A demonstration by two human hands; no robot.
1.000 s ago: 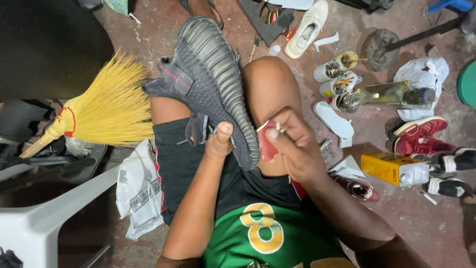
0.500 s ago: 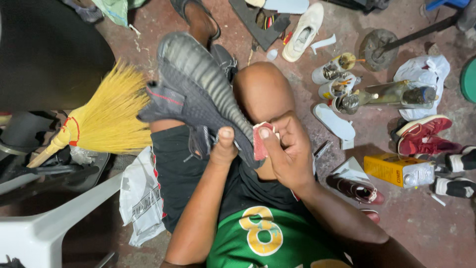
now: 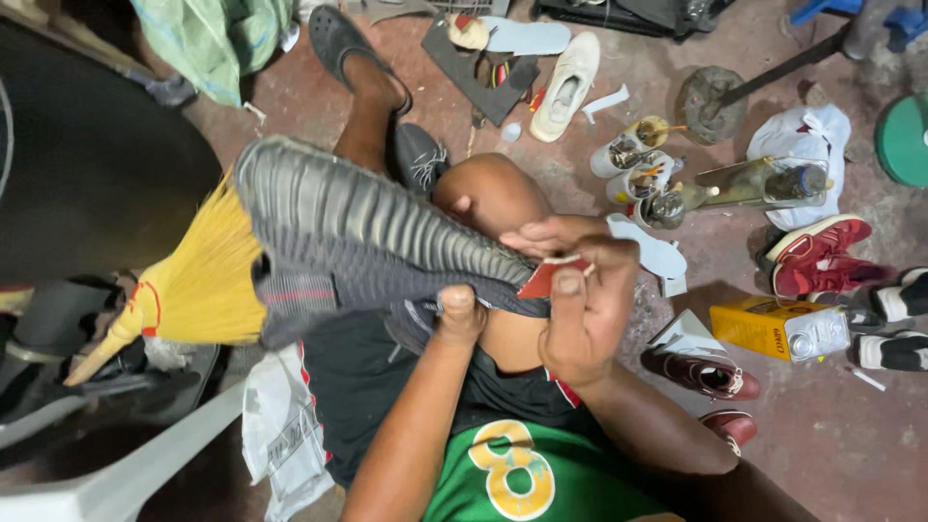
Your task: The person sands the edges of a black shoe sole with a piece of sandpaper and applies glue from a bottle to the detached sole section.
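L hand (image 3: 459,317) grips grey shoe (image 3: 358,237); R hand (image 3: 580,295) pinches red sandpaper (image 3: 546,277); yellow can (image 3: 778,329) nearby

The left hand (image 3: 457,317) is covering the heel end of the grey ribbed sneaker (image 3: 358,232), and its fingers are staying hidden behind the shoe. The right hand (image 3: 580,300) is hiding most of the small red piece (image 3: 543,278), so what it is cannot be told. The sneaker is blocking part of the yellow broom (image 3: 198,285), and the handle is running out at the left. The green round thing (image 3: 904,140) is being cut by the right edge. The cans (image 3: 638,159) are too small to see inside.
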